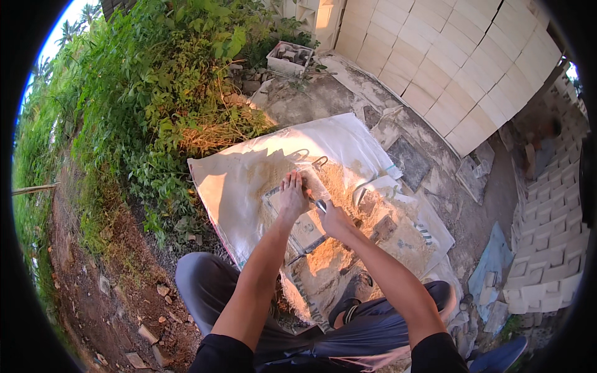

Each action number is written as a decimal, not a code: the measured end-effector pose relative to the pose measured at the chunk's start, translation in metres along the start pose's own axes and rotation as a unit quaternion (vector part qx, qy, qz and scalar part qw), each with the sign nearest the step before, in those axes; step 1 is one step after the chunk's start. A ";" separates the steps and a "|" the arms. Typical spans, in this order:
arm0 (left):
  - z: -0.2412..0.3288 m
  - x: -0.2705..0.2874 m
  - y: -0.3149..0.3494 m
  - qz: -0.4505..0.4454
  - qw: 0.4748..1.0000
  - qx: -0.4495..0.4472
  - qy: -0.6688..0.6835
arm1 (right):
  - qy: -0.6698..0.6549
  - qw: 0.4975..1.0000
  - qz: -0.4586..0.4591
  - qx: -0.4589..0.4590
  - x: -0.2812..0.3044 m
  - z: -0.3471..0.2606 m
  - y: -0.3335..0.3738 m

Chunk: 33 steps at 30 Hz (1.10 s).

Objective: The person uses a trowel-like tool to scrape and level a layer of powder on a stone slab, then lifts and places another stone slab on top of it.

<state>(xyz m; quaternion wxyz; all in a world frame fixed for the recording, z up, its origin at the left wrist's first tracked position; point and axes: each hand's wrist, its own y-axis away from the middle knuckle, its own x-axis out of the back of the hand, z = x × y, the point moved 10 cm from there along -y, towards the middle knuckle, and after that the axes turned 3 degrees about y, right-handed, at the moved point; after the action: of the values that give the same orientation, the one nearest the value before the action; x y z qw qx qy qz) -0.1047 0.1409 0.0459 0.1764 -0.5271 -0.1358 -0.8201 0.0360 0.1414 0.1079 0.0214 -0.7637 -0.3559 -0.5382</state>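
In front of me a pale rectangular slab (306,231) lies within a dark, thin frame on a white woven sheet (348,133). My left hand (292,195) rests over its far part, fingers stretched out flat. Just right of it, my right hand (336,219) is closed round a slim hand tool (319,204) with a dark and orange handle. The tool's tip reaches toward the left hand, and its working end is too small to make out. Beyond the hands stands a bent metal loop (320,162). Loose tan powder (339,180) surrounds the slab.
A curved metal piece (359,196) lies right of the slab. Leafy bushes (155,105) border the left. A white crate (290,58) holds rubble at the back. Pale blocks (448,56) are stacked at the right, and a person (540,149) is behind them.
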 end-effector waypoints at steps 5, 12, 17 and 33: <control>-0.023 -0.042 -0.035 -0.107 0.994 -0.005 -0.038 | 0.039 0.999 -0.027 0.019 -0.014 0.008 -0.056; -0.006 -0.044 -0.011 -0.025 0.999 0.000 0.041 | 0.064 0.994 -0.087 -0.015 -0.035 0.034 -0.034; 0.011 -0.056 0.018 -0.043 0.998 0.031 0.044 | 0.052 0.992 -0.115 -0.015 -0.031 0.048 -0.002; 0.084 -0.108 0.110 -0.062 0.997 -0.020 -0.036 | 0.008 0.992 -0.114 -0.045 -0.047 0.116 0.096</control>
<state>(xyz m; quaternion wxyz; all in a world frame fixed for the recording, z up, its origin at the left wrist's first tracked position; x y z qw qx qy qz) 0.0527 0.0920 -0.0148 0.1093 -0.5499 -0.1583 -0.8128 0.1762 0.0934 0.0537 -0.0718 -0.7138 -0.4162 -0.5586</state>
